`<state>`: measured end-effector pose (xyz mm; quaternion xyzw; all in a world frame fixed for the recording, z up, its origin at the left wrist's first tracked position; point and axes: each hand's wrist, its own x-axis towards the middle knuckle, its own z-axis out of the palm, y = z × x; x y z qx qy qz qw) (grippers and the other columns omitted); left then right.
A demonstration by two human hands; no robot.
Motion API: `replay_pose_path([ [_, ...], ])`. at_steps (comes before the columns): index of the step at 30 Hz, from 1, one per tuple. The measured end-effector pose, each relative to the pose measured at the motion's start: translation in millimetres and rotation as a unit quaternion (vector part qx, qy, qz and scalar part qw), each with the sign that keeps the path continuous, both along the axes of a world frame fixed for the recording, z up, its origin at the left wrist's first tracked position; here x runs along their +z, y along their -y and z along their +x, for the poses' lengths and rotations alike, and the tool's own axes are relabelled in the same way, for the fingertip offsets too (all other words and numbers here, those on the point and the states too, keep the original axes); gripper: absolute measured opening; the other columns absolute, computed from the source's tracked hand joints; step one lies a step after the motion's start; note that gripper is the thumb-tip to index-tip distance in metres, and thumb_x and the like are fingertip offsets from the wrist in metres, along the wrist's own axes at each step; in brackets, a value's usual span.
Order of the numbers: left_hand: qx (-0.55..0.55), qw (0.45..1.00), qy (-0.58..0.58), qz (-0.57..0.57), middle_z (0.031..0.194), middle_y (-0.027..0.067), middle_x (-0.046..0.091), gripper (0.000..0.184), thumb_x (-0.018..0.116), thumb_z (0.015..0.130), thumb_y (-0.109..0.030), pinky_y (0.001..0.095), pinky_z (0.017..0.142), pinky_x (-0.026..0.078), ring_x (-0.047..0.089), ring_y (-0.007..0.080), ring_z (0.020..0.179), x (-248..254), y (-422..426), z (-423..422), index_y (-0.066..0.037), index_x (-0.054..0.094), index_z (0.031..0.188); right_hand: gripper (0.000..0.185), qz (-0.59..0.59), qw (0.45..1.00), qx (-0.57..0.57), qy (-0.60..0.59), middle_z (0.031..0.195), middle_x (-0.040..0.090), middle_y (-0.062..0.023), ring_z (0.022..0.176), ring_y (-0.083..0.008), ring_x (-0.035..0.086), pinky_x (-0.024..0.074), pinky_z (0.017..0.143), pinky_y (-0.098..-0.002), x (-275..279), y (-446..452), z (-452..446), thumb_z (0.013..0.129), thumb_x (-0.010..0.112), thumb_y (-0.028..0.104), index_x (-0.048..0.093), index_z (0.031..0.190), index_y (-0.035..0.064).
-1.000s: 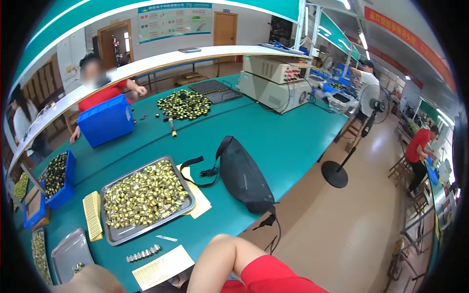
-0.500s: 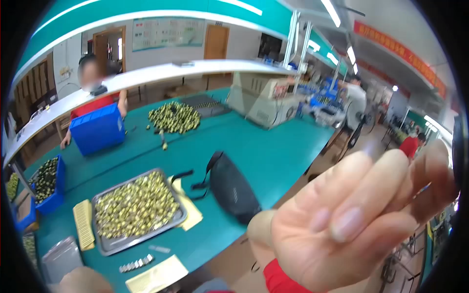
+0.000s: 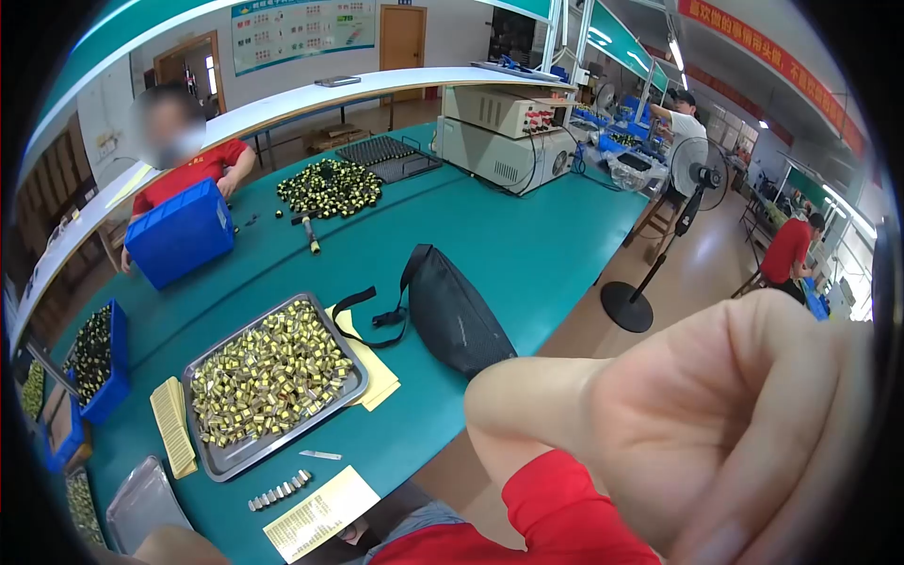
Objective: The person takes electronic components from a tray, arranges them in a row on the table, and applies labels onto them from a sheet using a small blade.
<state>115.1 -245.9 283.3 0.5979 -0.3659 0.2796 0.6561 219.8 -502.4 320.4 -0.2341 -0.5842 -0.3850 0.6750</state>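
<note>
My right hand (image 3: 734,424) is raised close to the camera at the lower right, fingers curled inward; whatever it might hold is hidden. At the bottom left, only a blurred part of my left hand (image 3: 179,546) shows, by the small grey tray (image 3: 141,504), its fingers out of sight. A large metal tray (image 3: 221,464) full of small yellow-and-silver parts (image 3: 273,377) lies on the green table (image 3: 377,452). In front of it are a row of metal parts (image 3: 280,491), a small strip (image 3: 320,455) and a printed yellow sheet (image 3: 322,513).
A black bag (image 3: 457,315) lies right of the tray. Blue bins (image 3: 179,235) stand at the left, one beside a person in red (image 3: 193,174). Farther back are a pile of black-and-yellow parts (image 3: 330,188) and a grey machine (image 3: 504,155). A fan (image 3: 697,179) stands beyond.
My right hand has come up from below the view to near the camera, and its fingers have curled in further since half a second ago. The view has shifted slightly.
</note>
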Motion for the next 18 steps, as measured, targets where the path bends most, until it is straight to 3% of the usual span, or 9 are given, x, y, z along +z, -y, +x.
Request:
replay_pose_path([
  [13, -0.020, 0.999, -0.025, 0.001, 0.122, 0.0150, 0.058, 0.016, 0.056, 0.096, -0.006, 0.0385, 0.088, 0.058, 0.065, 0.0321, 0.103, 13.6, -0.9, -1.1, -0.001, 0.067, 0.106, 0.017, 0.019, 0.997, 0.051, 0.051, 0.075, 0.054, -0.0026, 0.061, -0.0048, 0.050, 0.0422, 0.053, -0.0145, -11.1, -7.6, 19.6, 0.091, 0.057, -0.003, 0.049, 0.080, 0.0062],
  [18, -0.058, 0.991, -0.099, -0.061, 0.122, 0.0149, 0.058, 0.016, 0.056, 0.096, -0.006, 0.0384, 0.088, 0.058, 0.065, 0.0320, 0.103, 25.0, 0.1, -17.0, -0.001, 0.067, 0.106, 0.016, 0.006, 0.993, 0.117, 0.027, 0.075, 0.055, -0.0032, 0.061, -0.0048, 0.050, 0.0427, 0.053, -0.0144, -7.9, -35.4, 43.8, 0.090, 0.058, -0.004, 0.050, 0.080, 0.0048],
])
